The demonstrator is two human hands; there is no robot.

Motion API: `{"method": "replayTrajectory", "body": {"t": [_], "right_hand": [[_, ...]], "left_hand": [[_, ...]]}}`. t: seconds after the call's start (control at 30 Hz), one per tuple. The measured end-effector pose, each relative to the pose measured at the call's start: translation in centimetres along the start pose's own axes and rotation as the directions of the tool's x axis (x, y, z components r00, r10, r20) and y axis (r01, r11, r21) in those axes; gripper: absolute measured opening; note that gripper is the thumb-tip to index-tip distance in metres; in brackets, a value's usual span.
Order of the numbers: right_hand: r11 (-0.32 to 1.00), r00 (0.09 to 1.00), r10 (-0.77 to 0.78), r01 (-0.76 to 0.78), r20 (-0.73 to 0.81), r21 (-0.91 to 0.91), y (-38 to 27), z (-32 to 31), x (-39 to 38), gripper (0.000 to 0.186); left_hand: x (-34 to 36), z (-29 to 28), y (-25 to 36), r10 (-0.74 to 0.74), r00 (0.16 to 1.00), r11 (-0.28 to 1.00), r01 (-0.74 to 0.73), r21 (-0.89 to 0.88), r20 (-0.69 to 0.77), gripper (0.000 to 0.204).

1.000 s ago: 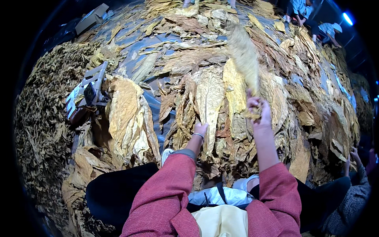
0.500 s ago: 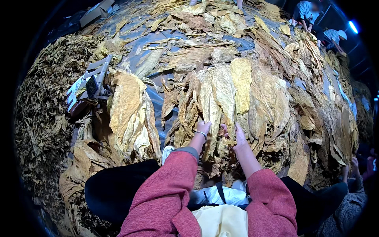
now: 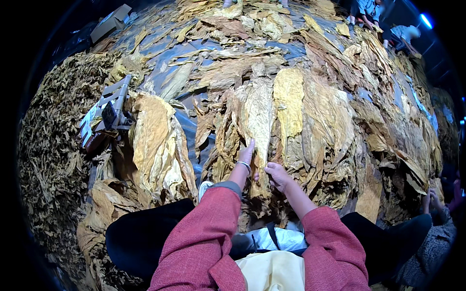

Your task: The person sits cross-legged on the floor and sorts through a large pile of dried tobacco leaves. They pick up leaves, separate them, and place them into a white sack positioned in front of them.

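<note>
A long pale dried tobacco leaf (image 3: 261,114) lies lengthwise before me on a layer of brown leaves. My left hand (image 3: 246,155) is closed on the left edge of its lower part, thumb pointing up along the leaf. At the leaf's narrow lower end, my right hand (image 3: 278,175) pinches it with bent fingers. Close to the right lies a yellow leaf (image 3: 289,99), flat and apart from both hands. A broad tan bundle of leaves (image 3: 155,138) rests to the left. Some fingertips are hidden by the leaf.
Dark crumpled leaves (image 3: 58,136) heap up at far left. A small slatted chair (image 3: 114,99) with things on it stands beside the bundle. A cardboard box (image 3: 110,23) sits at the back left. Co-workers (image 3: 367,10) bend over leaves at back right; another person's hands (image 3: 432,199) show at right.
My right hand has moved left and down, from flat and upright to closed on the leaf's lower end. Two pale leaves side by side now show as one. The view has shifted slightly.
</note>
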State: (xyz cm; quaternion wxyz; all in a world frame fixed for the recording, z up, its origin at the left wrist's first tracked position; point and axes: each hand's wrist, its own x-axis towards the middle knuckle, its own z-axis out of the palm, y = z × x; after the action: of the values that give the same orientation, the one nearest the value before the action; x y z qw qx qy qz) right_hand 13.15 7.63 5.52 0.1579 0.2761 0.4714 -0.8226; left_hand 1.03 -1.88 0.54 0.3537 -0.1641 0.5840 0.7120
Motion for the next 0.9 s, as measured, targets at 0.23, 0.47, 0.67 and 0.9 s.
{"method": "replayTrajectory", "body": {"t": [0.23,0.47,0.67,0.9], "right_hand": [[0.706,0.918,-0.379,0.203,-0.118,-0.679,-4.7,-2.4,-0.5,0.021],[0.484,0.298,-0.812,-0.135,-0.502,-0.864,-16.9,-12.9,-6.3,0.021],[0.478,0.279,-0.676,-0.537,-0.682,-0.695,-13.5,-16.2,-9.3,0.036],[0.555,0.283,-0.654,-0.45,-0.701,-0.699,-14.4,-16.2,-9.5,0.014]], "left_hand": [[0.4,2.0,-1.4,0.176,0.978,0.984,-0.173,-0.034,0.113,0.042],[2.6,-0.3,-2.9,0.135,0.987,0.975,-0.148,0.165,0.092,0.062],[3.9,-0.5,-3.9,0.084,0.994,0.961,-0.099,0.258,0.068,0.09],[5.2,-2.4,-4.3,0.135,0.988,0.962,-0.148,0.231,0.073,0.09]]}}
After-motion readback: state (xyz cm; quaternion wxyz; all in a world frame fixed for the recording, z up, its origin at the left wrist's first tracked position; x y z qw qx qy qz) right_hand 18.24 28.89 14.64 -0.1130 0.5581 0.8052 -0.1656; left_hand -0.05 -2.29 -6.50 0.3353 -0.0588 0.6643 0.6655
